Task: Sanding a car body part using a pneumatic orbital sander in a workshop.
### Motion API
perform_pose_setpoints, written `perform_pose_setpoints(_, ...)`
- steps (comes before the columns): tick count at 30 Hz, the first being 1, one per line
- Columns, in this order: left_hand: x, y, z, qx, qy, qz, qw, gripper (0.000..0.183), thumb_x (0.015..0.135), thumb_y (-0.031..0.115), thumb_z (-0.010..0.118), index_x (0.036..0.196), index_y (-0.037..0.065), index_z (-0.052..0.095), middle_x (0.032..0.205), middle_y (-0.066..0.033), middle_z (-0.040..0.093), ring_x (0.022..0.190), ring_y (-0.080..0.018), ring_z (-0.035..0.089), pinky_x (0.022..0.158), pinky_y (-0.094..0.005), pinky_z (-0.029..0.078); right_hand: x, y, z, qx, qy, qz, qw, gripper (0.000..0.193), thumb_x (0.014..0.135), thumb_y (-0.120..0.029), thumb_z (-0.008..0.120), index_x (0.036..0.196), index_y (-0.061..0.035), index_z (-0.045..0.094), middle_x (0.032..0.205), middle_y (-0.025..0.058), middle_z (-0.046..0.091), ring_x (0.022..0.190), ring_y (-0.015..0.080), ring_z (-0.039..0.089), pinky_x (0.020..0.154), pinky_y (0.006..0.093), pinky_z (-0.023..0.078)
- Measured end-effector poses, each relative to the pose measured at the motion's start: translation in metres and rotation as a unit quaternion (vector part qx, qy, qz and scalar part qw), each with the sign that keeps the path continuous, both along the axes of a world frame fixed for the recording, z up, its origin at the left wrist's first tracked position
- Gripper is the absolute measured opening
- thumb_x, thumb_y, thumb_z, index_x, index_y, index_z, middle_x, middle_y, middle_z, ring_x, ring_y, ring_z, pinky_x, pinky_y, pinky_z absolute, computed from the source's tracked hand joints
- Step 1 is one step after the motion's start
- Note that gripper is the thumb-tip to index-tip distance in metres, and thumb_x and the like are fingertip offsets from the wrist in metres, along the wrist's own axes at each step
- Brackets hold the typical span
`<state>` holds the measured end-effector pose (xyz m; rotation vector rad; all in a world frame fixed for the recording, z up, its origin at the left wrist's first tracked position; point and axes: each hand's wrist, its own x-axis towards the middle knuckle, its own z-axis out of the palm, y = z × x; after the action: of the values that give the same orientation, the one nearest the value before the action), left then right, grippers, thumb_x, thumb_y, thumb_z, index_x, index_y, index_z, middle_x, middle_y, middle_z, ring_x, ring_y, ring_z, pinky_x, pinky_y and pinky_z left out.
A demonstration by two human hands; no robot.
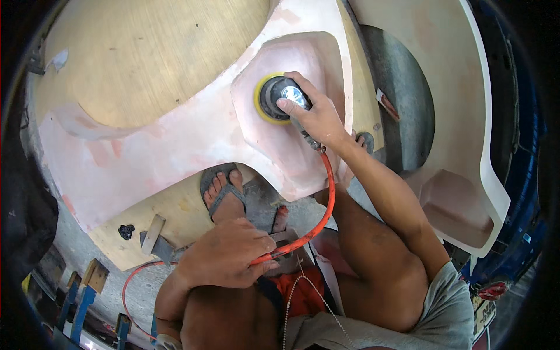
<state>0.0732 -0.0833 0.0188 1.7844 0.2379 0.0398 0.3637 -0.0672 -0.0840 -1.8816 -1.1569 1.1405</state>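
Observation:
My right hand (315, 119) grips a round pneumatic sander (279, 98) with a yellow pad, pressed flat in a recessed pocket of a large pale pink moulded panel (175, 151). An orange air hose (328, 198) runs from the sander down past my wrist. My left hand (227, 254) rests on my left knee, its fingers closed over that hose. My left foot in a grey sandal (224, 192) stands on a plywood sheet just below the panel's edge.
A second pale moulded panel (472, 146) curves along the right, by a blue body part (525, 175). A wooden board (146, 52) lies at the upper left. Metal scraps (153, 236) and a black knob (126, 231) lie on the plywood. Blue frame pieces (81, 303) stand lower left.

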Motion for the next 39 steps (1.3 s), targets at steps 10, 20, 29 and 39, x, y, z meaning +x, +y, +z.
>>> perform_pose_setpoints(10,-0.007,0.011,0.007,-0.052,-0.009,-0.027,0.998,0.027,0.083,0.023,0.082,0.093,0.005,0.065,0.078,-0.0112,0.062,0.078,-0.0354,0.06,0.075,-0.0418,0.048,0.027,0.02,-0.009,-0.004,0.016,-0.132,0.991,0.062,0.097,-0.039,0.071,0.147,-0.0077,0.05,0.124,0.0171,0.069,0.113,0.0247,0.066,0.101,0.0348,0.05)
perform_pose_setpoints(20,-0.004,0.008,0.002,-0.055,-0.042,0.058,0.996,0.031,0.074,0.016,0.089,0.089,0.004,0.065,0.074,-0.0115,0.061,0.071,-0.0359,0.063,0.066,-0.0442,0.049,0.038,0.038,-0.014,0.018,-0.007,-0.12,0.993,0.066,0.097,-0.041,0.071,0.149,-0.0076,0.048,0.128,0.0189,0.068,0.118,0.0264,0.066,0.104,0.0362,0.049)
perform_pose_setpoints(29,-0.003,0.012,0.007,-0.06,0.021,0.001,0.998,0.028,0.079,0.018,0.085,0.095,0.004,0.067,0.084,-0.0102,0.066,0.08,-0.0341,0.063,0.079,-0.0404,0.049,0.036,0.036,-0.008,0.026,-0.007,-0.111,0.993,0.06,0.098,-0.039,0.07,0.146,-0.0075,0.05,0.125,0.0175,0.068,0.115,0.0256,0.066,0.102,0.036,0.049)
perform_pose_setpoints(39,-0.003,0.01,0.007,-0.038,0.013,0.009,0.999,0.027,0.079,0.019,0.084,0.094,0.004,0.066,0.082,-0.01,0.063,0.08,-0.0339,0.062,0.078,-0.0401,0.049,0.037,0.037,-0.008,0.034,-0.008,-0.111,0.993,0.057,0.099,-0.039,0.068,0.143,-0.0078,0.051,0.123,0.0166,0.068,0.113,0.0253,0.065,0.101,0.0358,0.049)
